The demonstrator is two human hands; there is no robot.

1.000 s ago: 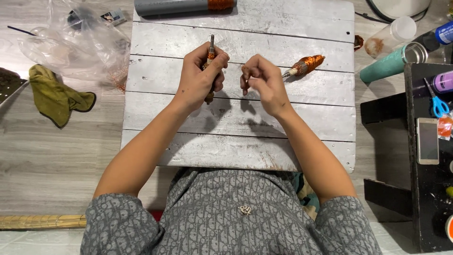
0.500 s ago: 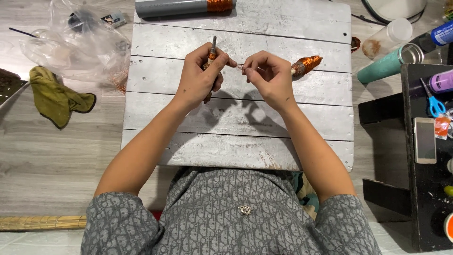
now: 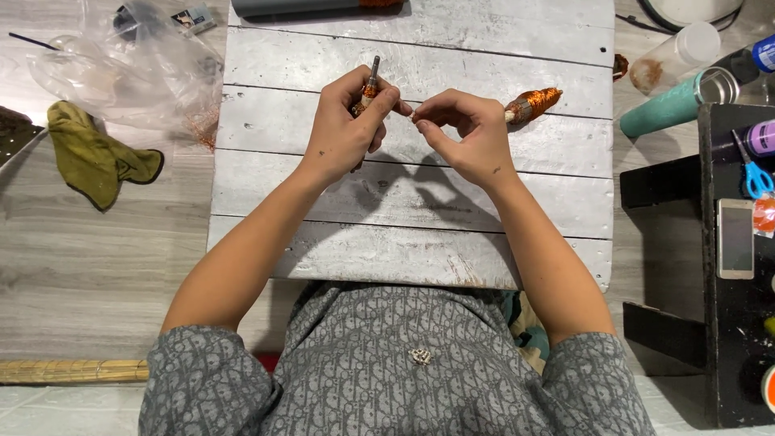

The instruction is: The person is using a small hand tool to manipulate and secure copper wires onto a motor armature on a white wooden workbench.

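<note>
Over a grey-white plank table [image 3: 420, 242], my left hand [image 3: 343, 133] grips a small metal rod wound with copper wire [image 3: 370, 84], its tip pointing away from me. My right hand [image 3: 472, 137] is pinched at thumb and forefinger close beside the left, holding what seems to be a thin strand of wire that is too fine to see clearly. A spool of copper wire [image 3: 531, 103] lies on the table just beyond my right hand.
A crumpled clear plastic bag [image 3: 129, 69] and an olive cloth [image 3: 97, 157] lie on the floor to the left. A grey tube [image 3: 315, 8] lies at the table's far edge. Teal cup [image 3: 674, 105], bottles, blue scissors [image 3: 751, 169] and a phone [image 3: 735, 238] sit on the right.
My two hands have come closer together, the right one moving left toward the rod. The rod has stayed roughly in place.
</note>
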